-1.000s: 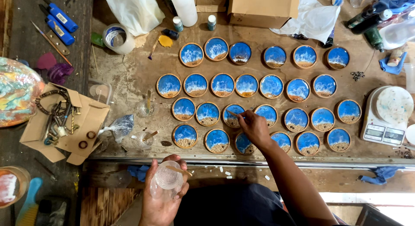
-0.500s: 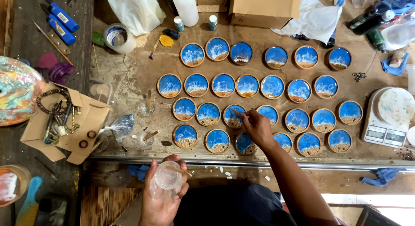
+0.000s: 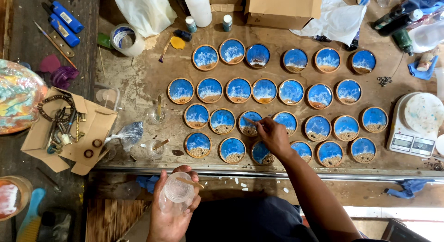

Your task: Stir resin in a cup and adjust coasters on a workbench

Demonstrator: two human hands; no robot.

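Blue round coaster (image 3: 250, 123) under the extended right hand (image 3: 274, 136) pinching a stick (image 3: 251, 120); left hand (image 3: 173, 206) cradles a clear cup (image 3: 176, 195).

Brightness: the table (image 3: 148, 80) is evenly and softly lit from above; no hard shadows are cast.
Glare: pale sheen is seen on the blue round discs (image 3: 238, 90) and on the metal rail (image 3: 323, 173) at the table's edge.
Overexposure: a patch at the lower right is blown out white.
Dim areas: the left and lower left are darker.
Sharpness: the centre is sharp; slight bending is noticed toward the corners.
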